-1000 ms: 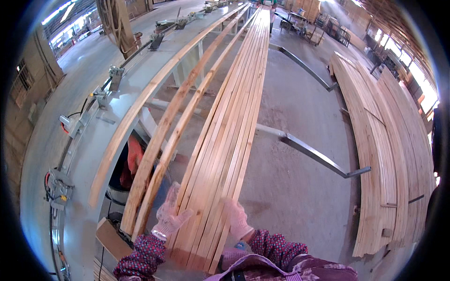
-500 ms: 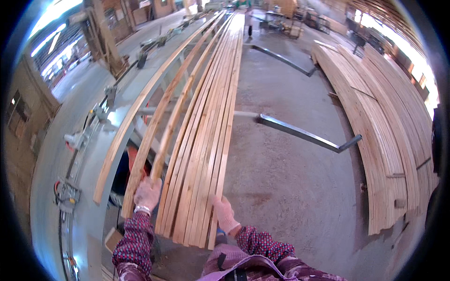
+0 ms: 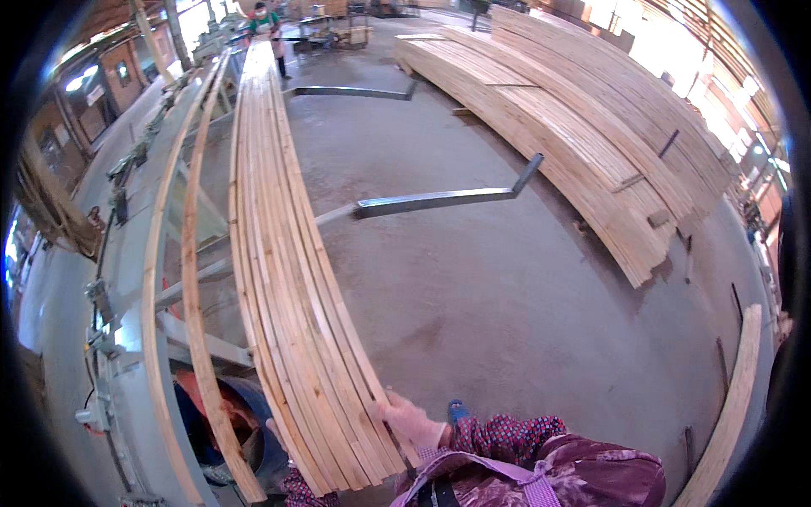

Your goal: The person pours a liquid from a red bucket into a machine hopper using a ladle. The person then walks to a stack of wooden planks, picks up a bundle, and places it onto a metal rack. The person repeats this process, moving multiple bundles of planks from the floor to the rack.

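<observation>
A row of long, narrow wooden strips (image 3: 291,321) lies side by side, their near ends just in front of me. My right hand (image 3: 407,421), in a pale glove, is closed against the row's right edge near those ends. On the opposite edge, a small part of my left hand (image 3: 275,431) shows. The strips hide its fingers and most of its palm. Left of the row lie two separate wooden strips, an inner one (image 3: 193,296) and an outer one (image 3: 150,296), with gaps between them.
A metal frame machine (image 3: 122,363) runs along the left, with a dark blue round container (image 3: 262,422) beneath the strips. Metal support arms (image 3: 439,201) reach out to the right. Large stacks of boards (image 3: 541,110) stand beyond. Another person (image 3: 264,29) is at the far end.
The third loose strip, held by my left hand before, now lies against the row. My left hand has moved to the row's edge, mostly out of sight. The view has turned right.
</observation>
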